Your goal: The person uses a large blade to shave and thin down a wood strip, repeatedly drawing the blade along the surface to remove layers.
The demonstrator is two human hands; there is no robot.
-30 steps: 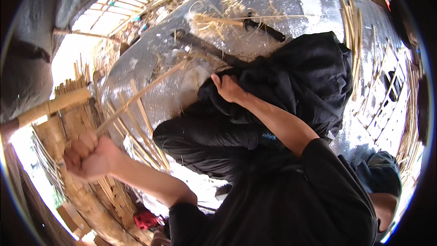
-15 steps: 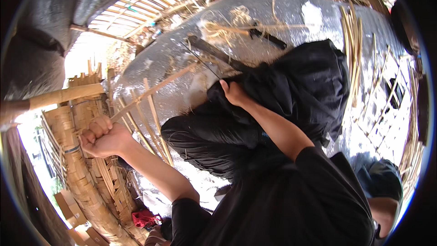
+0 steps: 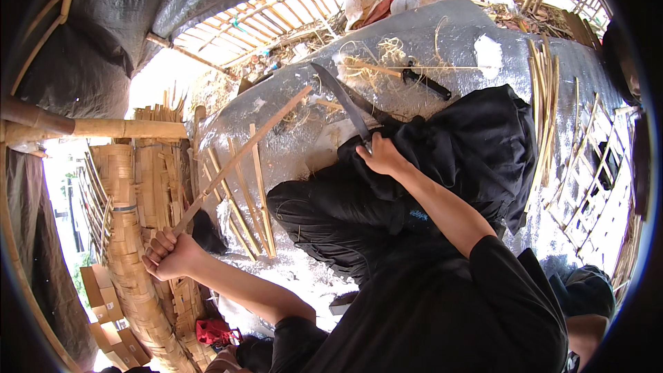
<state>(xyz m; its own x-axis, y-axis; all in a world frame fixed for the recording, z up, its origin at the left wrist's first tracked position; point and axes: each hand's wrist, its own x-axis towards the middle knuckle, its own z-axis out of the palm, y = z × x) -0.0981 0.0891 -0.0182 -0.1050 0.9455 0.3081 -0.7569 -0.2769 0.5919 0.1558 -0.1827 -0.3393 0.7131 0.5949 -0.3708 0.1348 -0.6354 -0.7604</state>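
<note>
My left hand (image 3: 171, 254) is closed around the near end of a long, flat bamboo strip (image 3: 243, 159). The strip slants up and to the right, its far end near the blade. In my right hand (image 3: 384, 155) is the handle of a machete (image 3: 340, 97) with a long, dark, slightly curved blade. The blade points away and to the left, its broad side showing, beyond the strip's far end. A gap shows between blade and strip. Black cloth (image 3: 476, 135) covers my lap beneath the right hand.
Several bamboo strips (image 3: 259, 197) lie left of my knee. A second, black-handled knife (image 3: 427, 83) rests among pale shavings (image 3: 390, 52) on the grey sheet (image 3: 290, 76). Long strips (image 3: 543, 97) and a bamboo lattice (image 3: 587, 173) are at right. Another person's arm (image 3: 585, 335) shows lower right.
The machete has turned from edge-on to showing its broad side. My left hand has come lower with the bamboo strip, which slants more steeply. The whole view has shifted a little.
</note>
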